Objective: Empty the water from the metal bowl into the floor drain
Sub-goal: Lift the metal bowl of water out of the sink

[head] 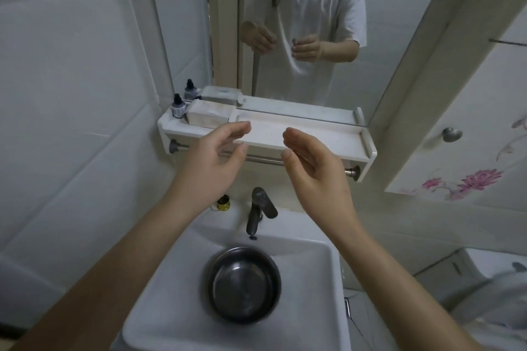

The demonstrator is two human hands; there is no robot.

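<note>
— Forearms first, both reaching up out of the bottom corners. What are they carrying?

— Nothing. Left hand (212,157) and right hand (309,164) hang in the air, palms turned toward each other, fingers loosely spread and curled, each grip open and empty. I'd read that facing pose as a readiness to take something round from both sides.

— Biggest thing below them?

— Sink (313,273), white and square, straight under the arms. It holds the bowl (243,283), which sits upright in the basin, well below both hands and touched by neither.

— Why there?

— Probably because the tap (258,209) stands just behind it, spout pointing over the basin. Whether there's water in the bowl I can't tell; the inside only shows dark and shiny.

— And the drain?

— Not in view. A strip of floor shows to the right of the sink, nothing clearer.

— Anything smaller?

— Shelf (328,137) under the mirror, behind the fingertips, with a small dark-capped bottle (178,108) at its left end.
</note>
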